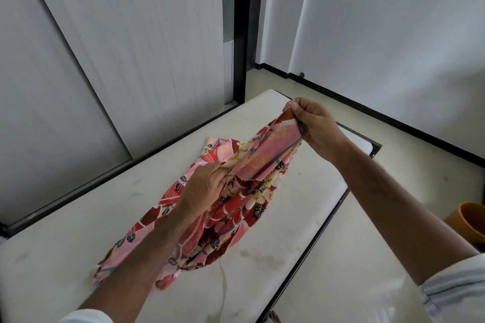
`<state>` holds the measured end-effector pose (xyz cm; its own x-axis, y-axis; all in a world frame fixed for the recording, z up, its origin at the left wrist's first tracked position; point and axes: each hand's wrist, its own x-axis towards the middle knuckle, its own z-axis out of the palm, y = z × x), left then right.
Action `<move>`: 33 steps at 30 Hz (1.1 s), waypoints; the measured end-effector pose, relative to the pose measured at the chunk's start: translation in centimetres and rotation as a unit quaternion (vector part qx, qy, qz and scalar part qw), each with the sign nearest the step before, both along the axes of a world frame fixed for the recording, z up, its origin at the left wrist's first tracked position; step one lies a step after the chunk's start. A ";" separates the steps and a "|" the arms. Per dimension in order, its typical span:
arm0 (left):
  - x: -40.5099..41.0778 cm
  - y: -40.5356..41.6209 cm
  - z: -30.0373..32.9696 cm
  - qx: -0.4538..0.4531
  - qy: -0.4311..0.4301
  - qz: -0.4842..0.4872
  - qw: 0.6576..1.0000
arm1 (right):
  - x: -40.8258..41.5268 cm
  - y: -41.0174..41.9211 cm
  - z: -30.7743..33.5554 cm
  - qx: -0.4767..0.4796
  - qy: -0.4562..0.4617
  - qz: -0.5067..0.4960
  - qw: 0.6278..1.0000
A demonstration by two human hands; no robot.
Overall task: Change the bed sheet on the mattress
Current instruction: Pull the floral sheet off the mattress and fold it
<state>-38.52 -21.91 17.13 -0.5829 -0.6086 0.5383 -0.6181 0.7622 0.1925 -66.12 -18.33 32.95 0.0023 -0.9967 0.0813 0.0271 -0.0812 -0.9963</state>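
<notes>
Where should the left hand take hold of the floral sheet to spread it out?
Likely along the same raised edge the right hand pinches: the left hand could slide its grip from above toward the bunched floral sheet's next corner. The rest lies crumpled on the bare mattress.

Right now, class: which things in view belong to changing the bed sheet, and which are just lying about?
Belonging to the job:
patterned sheet, bunched on the bed
bare mattress
left hand and right hand, both gripping the sheet

Just lying about:
orange tub on the floor
sliding wardrobe door
</notes>
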 end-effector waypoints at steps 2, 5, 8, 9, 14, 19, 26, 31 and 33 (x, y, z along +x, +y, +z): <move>1.0 -0.7 0.9 -0.006 -0.013 -0.030 0.999 | -0.6 -0.2 0.2 0.000 -0.002 0.015 1.000; 2.2 -1.4 2.6 -0.025 -0.030 -0.074 0.997 | -1.1 -0.5 0.9 -0.004 -0.003 0.026 1.000; 2.8 -2.0 4.4 -0.019 -0.011 -0.075 0.997 | -1.4 -1.4 1.9 -0.017 -0.008 0.016 1.000; 2.7 -2.0 5.2 0.017 0.026 -0.060 0.998 | -1.5 -1.8 2.3 -0.023 -0.005 0.012 1.000; 1.2 -1.4 7.6 0.221 0.230 0.022 0.948 | -1.1 -4.4 6.4 -0.060 0.013 0.003 0.998; -1.0 -0.9 7.4 0.237 0.203 -0.004 0.950 | -0.3 -5.4 10.5 -0.085 0.047 0.073 0.993; -2.2 -0.8 6.5 0.326 0.381 0.057 0.864 | -1.3 -3.6 11.3 -0.077 0.014 0.169 0.983; -3.7 -2.1 6.6 0.419 0.364 0.032 0.831 | -2.5 -2.9 11.3 -0.077 -0.010 0.195 0.978; -4.5 -2.2 6.3 0.455 0.357 0.014 0.815 | -3.4 -2.7 10.9 -0.073 -0.012 0.217 0.973</move>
